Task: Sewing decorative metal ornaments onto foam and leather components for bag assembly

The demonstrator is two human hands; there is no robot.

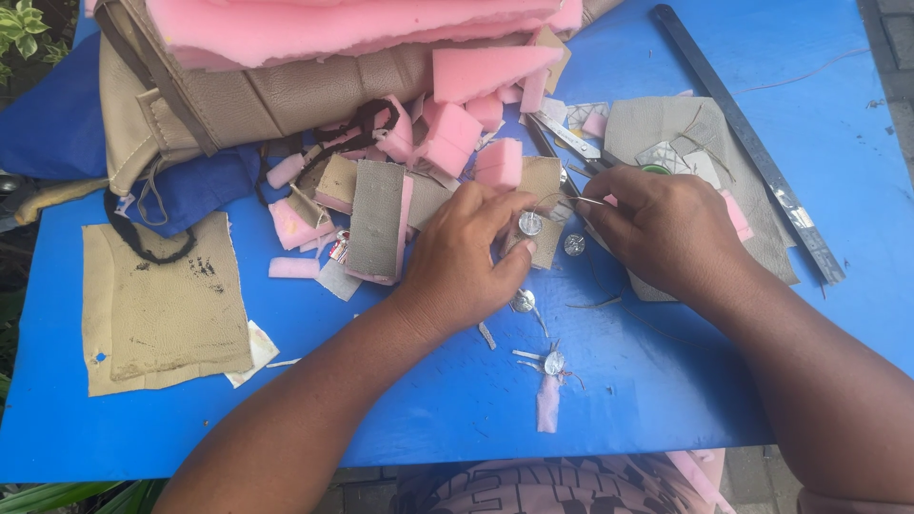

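Observation:
My left hand [464,259] pinches a small round silver button [530,224] against a scrap of tan fabric [543,205] on the blue table [666,381]. My right hand [660,227] holds a thin needle [587,201] with thread, its tip close to that button. Another silver button [574,245] lies between the two hands. Two more buttons [523,302] lie loose nearer to me, one [553,363] beside a small pink foam strip.
Pink foam offcuts [455,133] and tan fabric scraps [379,217] are heaped behind the hands. A tan upholstered cover with a pink foam slab [286,86] fills the far left. Scissors [569,139], a long metal bar [752,148] and a flat tan fabric piece [162,305] lie around.

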